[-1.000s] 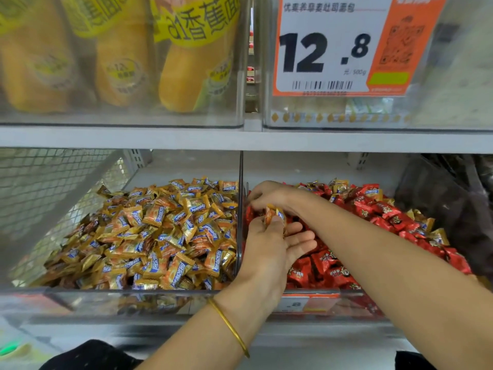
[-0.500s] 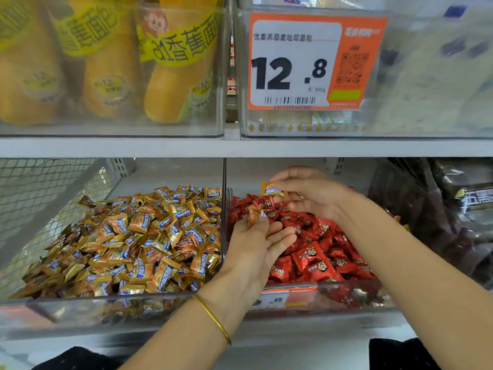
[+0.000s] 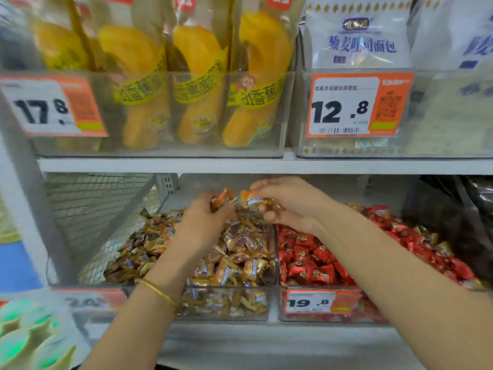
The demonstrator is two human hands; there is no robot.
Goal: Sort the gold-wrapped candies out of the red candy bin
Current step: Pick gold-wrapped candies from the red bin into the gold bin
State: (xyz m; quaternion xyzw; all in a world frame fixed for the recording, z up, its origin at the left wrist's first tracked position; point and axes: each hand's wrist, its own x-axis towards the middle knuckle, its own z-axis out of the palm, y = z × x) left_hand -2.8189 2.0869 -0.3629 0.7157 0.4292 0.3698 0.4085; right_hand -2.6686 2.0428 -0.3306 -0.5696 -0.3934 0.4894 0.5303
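Two clear bins stand side by side on the lower shelf. The left bin [image 3: 226, 305] is heaped with gold-wrapped candies [image 3: 240, 265]. The right, red candy bin [image 3: 328, 308] holds red-wrapped candies [image 3: 314, 263] with a few gold ones [image 3: 442, 248] towards its back right. My left hand [image 3: 202, 222] is over the gold pile and holds gold candies [image 3: 222, 200] in its fingers. My right hand [image 3: 288, 204] reaches across above the divider and pinches one gold candy [image 3: 253, 200] with a blue label.
A white shelf edge [image 3: 266, 165] runs just above both hands. On it stand clear bins of banana-shaped bread [image 3: 200, 84] and white bread bags [image 3: 357, 36], with price tags 17.8 and 12.8. A wire mesh wall [image 3: 88, 209] closes the left side. Dark packages [image 3: 453, 209] lie at the right.
Both hands have moved left from the red bin to above the gold bin, each carrying gold candy. The camera has tilted up and shifted left.
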